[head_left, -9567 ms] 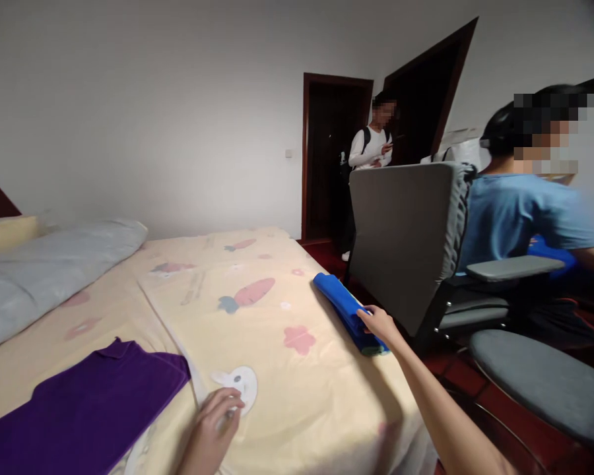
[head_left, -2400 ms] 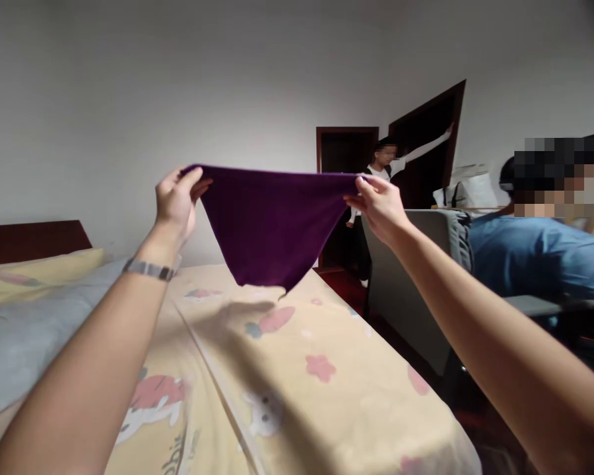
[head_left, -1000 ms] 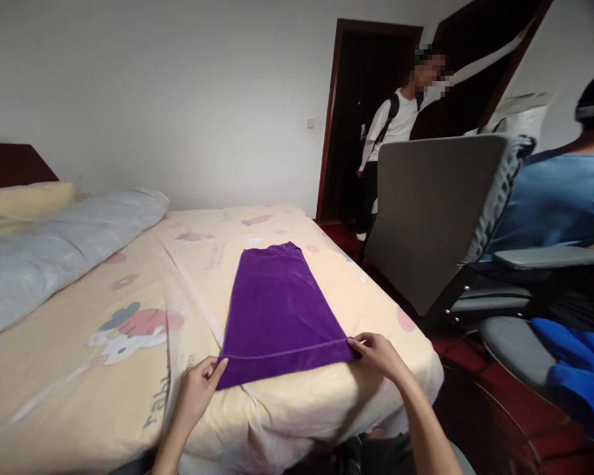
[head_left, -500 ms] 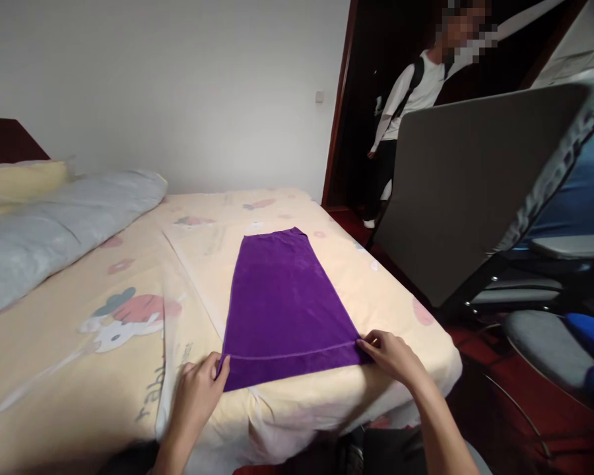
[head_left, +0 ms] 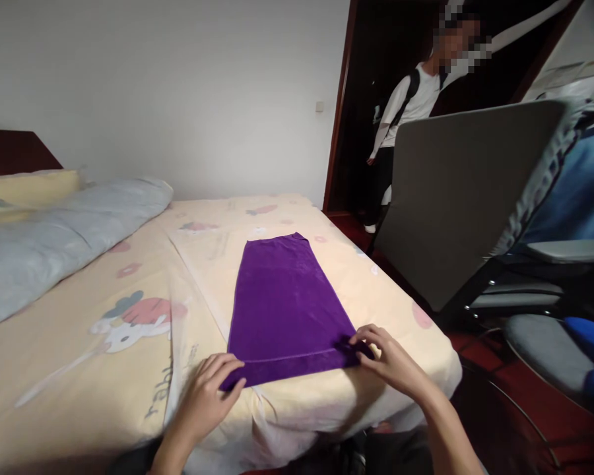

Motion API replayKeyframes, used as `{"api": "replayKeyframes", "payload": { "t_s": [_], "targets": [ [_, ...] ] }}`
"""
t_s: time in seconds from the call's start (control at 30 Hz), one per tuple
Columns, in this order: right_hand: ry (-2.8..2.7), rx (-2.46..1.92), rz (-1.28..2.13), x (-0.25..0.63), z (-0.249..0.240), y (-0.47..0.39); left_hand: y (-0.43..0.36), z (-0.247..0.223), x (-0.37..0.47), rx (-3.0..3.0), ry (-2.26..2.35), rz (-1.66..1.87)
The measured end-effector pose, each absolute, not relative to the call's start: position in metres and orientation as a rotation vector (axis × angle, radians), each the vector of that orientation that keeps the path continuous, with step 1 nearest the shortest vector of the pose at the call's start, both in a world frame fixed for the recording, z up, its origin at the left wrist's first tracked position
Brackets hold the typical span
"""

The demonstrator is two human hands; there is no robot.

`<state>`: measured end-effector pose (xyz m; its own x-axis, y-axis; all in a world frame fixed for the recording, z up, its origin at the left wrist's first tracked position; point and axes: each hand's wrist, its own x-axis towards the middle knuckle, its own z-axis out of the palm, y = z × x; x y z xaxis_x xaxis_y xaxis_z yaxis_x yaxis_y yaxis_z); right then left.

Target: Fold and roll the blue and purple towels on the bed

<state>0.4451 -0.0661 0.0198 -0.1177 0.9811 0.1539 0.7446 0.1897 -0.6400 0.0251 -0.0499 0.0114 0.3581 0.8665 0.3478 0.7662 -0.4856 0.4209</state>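
Note:
A purple towel (head_left: 287, 297) lies flat on the bed, with a strip folded over along its near edge. My left hand (head_left: 212, 389) is at the near left corner, its thumb and fingers apart, touching or just above the folded strip. At the near right corner is my right hand (head_left: 389, 359), fingers curved and spread over the cloth, the thumb away from the fingertips. The towel's far right corner is slightly turned over.
The bed (head_left: 129, 382) has a cream sheet with carrot and rabbit prints. A grey-blue quilt (head_left: 79, 231) and a yellow pillow (head_left: 34, 188) lie left. A grey folding bed or lounger (head_left: 465, 191) stands right. Behind it, a person (head_left: 410, 99) stands by the dark doorway.
Both hands have loosened from their pinch on the towel's near corners, and the fingers have spread. The left hand has shifted slightly right over the strip. The view has moved slightly.

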Motion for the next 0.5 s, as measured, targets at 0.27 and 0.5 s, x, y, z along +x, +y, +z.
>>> {"api": "replayKeyframes", "payload": {
  "t_s": [0.27, 0.5],
  "targets": [
    [-1.942, -1.593, 0.685, 0.456, -0.001, -0.054, -0.042, -0.002, 0.008, 2.256, 1.401, 0.739],
    [-1.764, -1.640, 0.714, 0.454, 0.003, -0.035, -0.013, 0.015, 0.009, 2.008, 1.516, 0.673]
  ]
}}
